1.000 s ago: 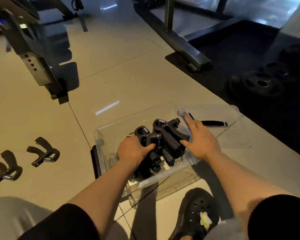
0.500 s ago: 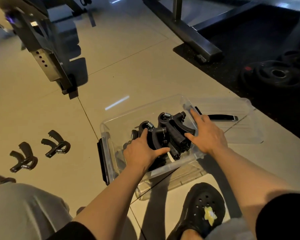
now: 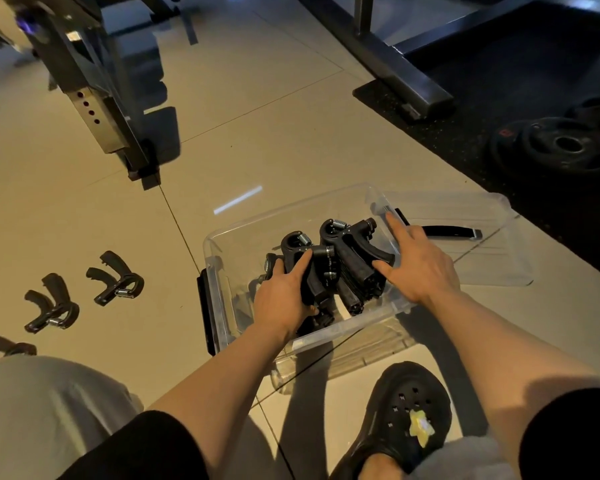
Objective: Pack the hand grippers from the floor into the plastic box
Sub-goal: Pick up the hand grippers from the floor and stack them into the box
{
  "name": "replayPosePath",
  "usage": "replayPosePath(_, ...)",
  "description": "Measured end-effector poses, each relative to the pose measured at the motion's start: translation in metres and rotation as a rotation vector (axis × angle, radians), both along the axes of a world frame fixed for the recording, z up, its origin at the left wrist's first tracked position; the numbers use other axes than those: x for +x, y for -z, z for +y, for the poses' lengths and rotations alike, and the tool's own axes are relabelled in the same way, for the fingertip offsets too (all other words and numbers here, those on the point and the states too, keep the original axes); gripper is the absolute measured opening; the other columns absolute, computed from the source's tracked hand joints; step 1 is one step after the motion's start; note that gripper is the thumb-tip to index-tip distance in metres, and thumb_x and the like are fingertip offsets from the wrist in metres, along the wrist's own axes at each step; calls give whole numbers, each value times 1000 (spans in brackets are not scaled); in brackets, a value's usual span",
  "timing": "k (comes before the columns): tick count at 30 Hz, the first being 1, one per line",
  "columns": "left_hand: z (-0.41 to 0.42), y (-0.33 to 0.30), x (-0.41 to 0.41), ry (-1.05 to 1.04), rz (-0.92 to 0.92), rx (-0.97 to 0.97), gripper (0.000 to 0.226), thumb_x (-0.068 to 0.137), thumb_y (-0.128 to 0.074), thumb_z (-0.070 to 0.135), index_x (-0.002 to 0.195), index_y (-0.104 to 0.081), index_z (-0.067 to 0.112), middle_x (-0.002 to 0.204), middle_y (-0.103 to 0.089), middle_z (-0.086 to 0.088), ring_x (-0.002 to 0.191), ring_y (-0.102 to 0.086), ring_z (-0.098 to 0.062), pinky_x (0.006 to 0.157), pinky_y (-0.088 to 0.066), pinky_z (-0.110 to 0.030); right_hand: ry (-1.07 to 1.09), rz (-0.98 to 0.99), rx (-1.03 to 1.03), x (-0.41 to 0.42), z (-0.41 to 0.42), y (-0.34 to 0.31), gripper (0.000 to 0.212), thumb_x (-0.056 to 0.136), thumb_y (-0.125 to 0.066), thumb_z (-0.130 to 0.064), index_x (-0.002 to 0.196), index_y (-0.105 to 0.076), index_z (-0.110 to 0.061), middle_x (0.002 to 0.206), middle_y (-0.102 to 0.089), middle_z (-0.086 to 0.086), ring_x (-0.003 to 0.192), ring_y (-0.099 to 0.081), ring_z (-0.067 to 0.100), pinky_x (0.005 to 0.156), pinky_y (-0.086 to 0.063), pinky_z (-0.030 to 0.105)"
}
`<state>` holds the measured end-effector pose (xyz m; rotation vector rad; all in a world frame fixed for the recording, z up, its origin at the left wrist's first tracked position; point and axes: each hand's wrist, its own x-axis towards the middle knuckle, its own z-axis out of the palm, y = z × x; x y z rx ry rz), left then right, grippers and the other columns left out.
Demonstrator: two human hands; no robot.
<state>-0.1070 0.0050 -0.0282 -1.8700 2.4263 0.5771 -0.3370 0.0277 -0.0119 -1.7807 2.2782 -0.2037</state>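
Note:
A clear plastic box (image 3: 229,237) sits on the tile floor in front of me with several black hand grippers (image 3: 347,261) piled inside. My left hand (image 3: 284,299) is inside the box, its fingers closed around one black gripper in the pile. My right hand (image 3: 416,268) lies flat with fingers spread on the box's right rim, touching the pile. Two more hand grippers (image 3: 116,280) (image 3: 51,306) lie on the floor to the left, and a third (image 3: 4,348) is partly hidden behind my knee.
The clear lid (image 3: 471,216) with a black handle lies to the right of the box. Weight plates (image 3: 565,147) rest on a dark mat at the right. A metal rack leg (image 3: 118,109) stands at the upper left and a steel frame base (image 3: 399,64) at the top. My black clog (image 3: 402,417) is below the box.
The view has shifted so the box sits further right and the floor grippers appear closer. My left hand has slid a little deeper onto the pile; my right hand stays on the rim.

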Motion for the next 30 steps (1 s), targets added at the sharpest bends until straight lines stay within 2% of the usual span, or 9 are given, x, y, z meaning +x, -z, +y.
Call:
replayPosePath(7, 1, 1, -1, 0, -8, 0, 106, 74, -78, 39, 150, -4, 43, 146, -34, -11, 105, -60, -32, 87, -53, -40, 0, 6, -7, 1, 0, -1, 87, 86, -54, -54, 150, 1, -35, 131, -40, 7, 105, -55, 31, 75, -47, 40)
replayPosePath(14, 6, -9, 13, -32, 115, 30, 114, 65, -79, 54, 151, -5, 39, 152, -30, -6, 127, -47, -31, 95, -50, -44, 2, -32, -52, 2, 3, -5, 80, 88, -42, -63, 150, -1, -34, 131, -44, 11, 102, -56, 31, 71, -45, 37)
replayPosePath(16, 11, -18, 20, -10, 176, 6, 110, 68, -77, 54, 151, -8, 34, 151, -32, -5, 129, -44, -28, 99, -47, -42, -9, -10, -111, 4, 8, -8, 79, 87, -36, -68, 150, -5, -32, 130, -47, 11, 110, -53, 29, 88, -44, 43)
replayPosePath(18, 16, -31, 28, 37, 231, -9, 106, 70, -77, 50, 151, -12, 32, 152, -30, -4, 133, -39, -26, 106, -41, -39, -8, 33, -165, 10, 13, -13, 80, 85, -34, -72, 150, -10, -32, 138, -45, 10, 126, -43, 27, 108, -27, 53)
replayPosePath(19, 19, -37, 34, 60, 244, -17, 103, 71, -77, 47, 151, -14, 32, 152, -30, -3, 135, -37, -25, 108, -38, -38, -2, 34, -184, 16, 15, -17, 81, 83, -34, -73, 149, -12, -32, 142, -42, 8, 132, -38, 26, 111, -19, 56)
replayPosePath(21, 26, -51, 48, 82, 243, -48, 98, 73, -77, 44, 151, -18, 32, 152, -30, -2, 135, -36, -23, 109, -35, -36, -16, 7, -206, 32, 17, -28, 82, 81, -36, -75, 149, -15, -33, 149, -35, 6, 138, -30, 24, 112, -13, 57)
replayPosePath(26, 45, -92, 108, 13, 141, -171, 82, 81, -70, 43, 149, -27, 26, 149, -34, -2, 131, -41, -22, 107, -38, -33, -209, -102, -234, 106, 6, -64, 86, 80, -37, -75, 150, -9, -33, 152, -29, 6, 140, -25, 23, 115, -13, 50)
replayPosePath(30, 62, -116, 177, -113, 40, -175, 77, 82, -71, 33, 147, -31, 23, 146, -38, -3, 128, -44, -22, 105, -39, -33, -347, -191, -280, 172, -5, -86, 82, 84, -43, -68, 150, -12, -32, 151, -32, 4, 139, -26, 21, 117, -8, 48)
